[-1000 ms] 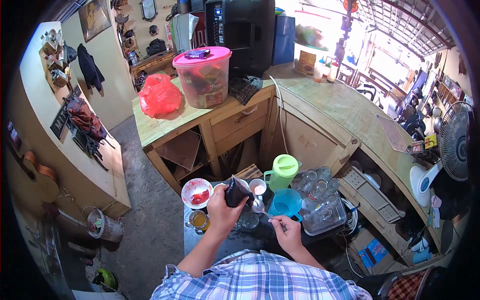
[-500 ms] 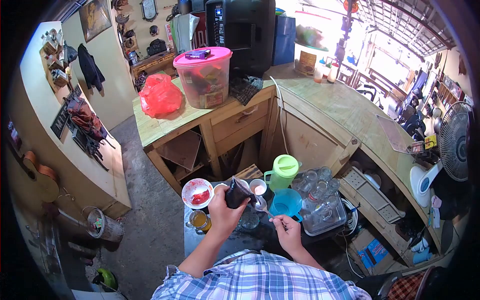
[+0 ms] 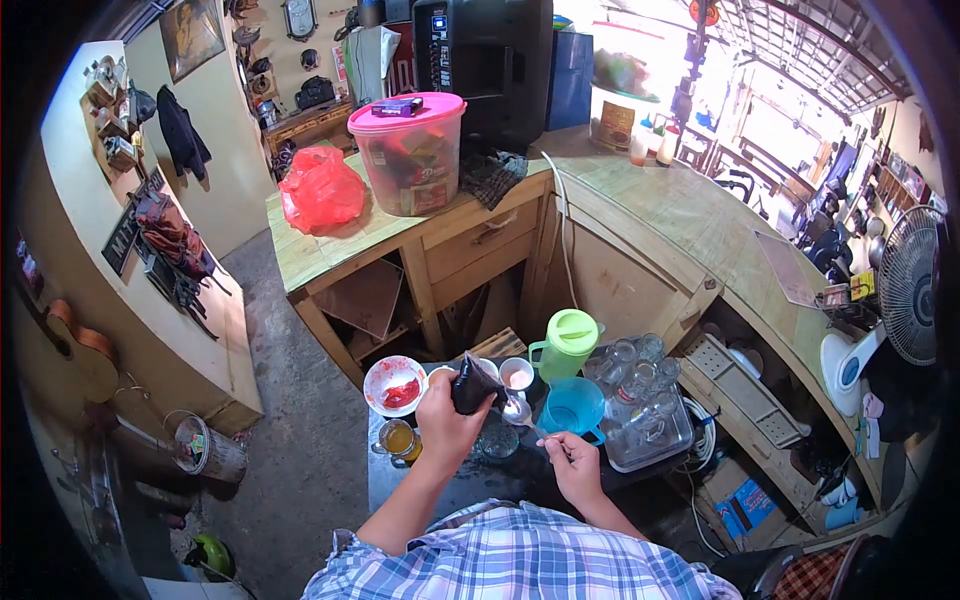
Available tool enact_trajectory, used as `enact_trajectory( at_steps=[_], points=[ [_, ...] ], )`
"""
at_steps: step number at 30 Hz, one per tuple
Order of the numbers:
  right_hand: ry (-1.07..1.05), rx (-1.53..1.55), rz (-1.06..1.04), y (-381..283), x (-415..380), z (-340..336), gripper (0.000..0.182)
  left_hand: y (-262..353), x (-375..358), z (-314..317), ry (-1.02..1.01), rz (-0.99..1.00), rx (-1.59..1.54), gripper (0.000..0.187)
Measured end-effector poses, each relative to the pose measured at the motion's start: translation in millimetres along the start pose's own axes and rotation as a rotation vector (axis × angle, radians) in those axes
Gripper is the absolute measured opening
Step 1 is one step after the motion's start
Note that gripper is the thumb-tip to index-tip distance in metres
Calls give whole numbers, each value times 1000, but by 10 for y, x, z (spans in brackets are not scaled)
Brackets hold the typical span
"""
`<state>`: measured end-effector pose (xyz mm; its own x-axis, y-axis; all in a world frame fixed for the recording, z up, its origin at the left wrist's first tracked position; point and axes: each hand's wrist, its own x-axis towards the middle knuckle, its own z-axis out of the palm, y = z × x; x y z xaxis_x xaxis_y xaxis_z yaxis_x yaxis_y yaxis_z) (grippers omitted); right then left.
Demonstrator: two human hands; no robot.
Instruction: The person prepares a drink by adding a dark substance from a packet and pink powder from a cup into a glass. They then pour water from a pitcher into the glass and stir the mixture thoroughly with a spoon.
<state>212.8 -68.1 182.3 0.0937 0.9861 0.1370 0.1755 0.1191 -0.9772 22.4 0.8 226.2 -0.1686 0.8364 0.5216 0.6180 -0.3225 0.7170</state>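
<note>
My left hand [image 3: 445, 420] is wrapped round a dark, glossy pouch [image 3: 470, 388], its opening tipped toward the spoon. A metal spoon [image 3: 517, 411] is pinched by its handle in my right hand [image 3: 573, 466], its bowl just beside the pouch's mouth. Beneath the spoon stands a clear glass [image 3: 497, 443]. What the pouch holds cannot be made out. Left of my left hand are a white bowl [image 3: 372, 390] with red stuff in it and a glass mug [image 3: 399, 440] of yellow-orange liquid. A blue jug [image 3: 575, 402] stands near my right hand.
Behind the jug is a lime-green lidded pitcher [image 3: 571, 345]. A clear tray [image 3: 650, 455] with several upturned glasses sits at the right. White cups [image 3: 516, 372] stand behind the pouch. A wooden counter [image 3: 640, 190] curves round, with a pink-lidded bucket [image 3: 408, 160] on it.
The spoon's bowl has dropped slightly and now shows its shiny inside more. Both hands stay almost where they were, still holding the pouch and the spoon.
</note>
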Motion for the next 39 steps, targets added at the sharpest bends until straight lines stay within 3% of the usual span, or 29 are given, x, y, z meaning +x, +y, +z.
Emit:
enact_trajectory(
  at_steps=[6,8,10,12,14,15,16,19,21,22,24,25,28,30,31,32,33,39],
  points=[
    [-65,46,55,43,-9,-17,22,-200,51,41,-19,-55,28,44],
    [-77,110,108,70,-18,-38,21,-464,106,55,-63,-159,43,42],
    [-90,176,162,120,-31,-72,21,-799,212,47,30,-38,192,41],
    [-128,372,270,190,-54,-133,21,-1325,283,60,-7,-78,209,40],
    [-130,393,304,247,-80,-182,20,-1547,440,-61,-205,-364,204,43],
    [-130,412,337,266,-90,-204,20,-1937,412,-1,-92,-304,234,48],
    [-128,414,338,275,-95,-224,20,-2196,429,31,-42,-397,240,47],
    [-135,471,402,287,-111,-269,19,-2580,554,-12,-141,-470,313,50],
    [-158,540,444,270,-91,-284,18,-2832,633,10,-396,-528,301,52],
    [-156,540,446,244,-80,-284,18,-2941,636,59,-399,-528,301,52],
    [-186,506,496,189,-48,-281,18,-3095,614,138,-538,-345,418,50],
    [-183,506,495,203,-40,-285,18,-2905,607,162,-418,-235,485,49],
    [-178,523,488,313,-25,-298,20,-1981,571,119,-512,-171,490,50],
    [-131,383,473,424,-30,-303,22,-1674,450,138,-1046,-362,333,53],
    [-131,383,479,515,-30,-300,22,-1606,286,163,-1140,-406,254,54],
    [-89,146,248,620,-24,-293,21,-1562,65,188,-1232,-450,171,55],
    [-47,-89,14,672,-19,-288,22,-1521,-158,235,-1171,-374,224,58],
    [25,-272,102,493,59,-255,17,-1780,-1147,624,-816,-180,99,50]
  ],
)
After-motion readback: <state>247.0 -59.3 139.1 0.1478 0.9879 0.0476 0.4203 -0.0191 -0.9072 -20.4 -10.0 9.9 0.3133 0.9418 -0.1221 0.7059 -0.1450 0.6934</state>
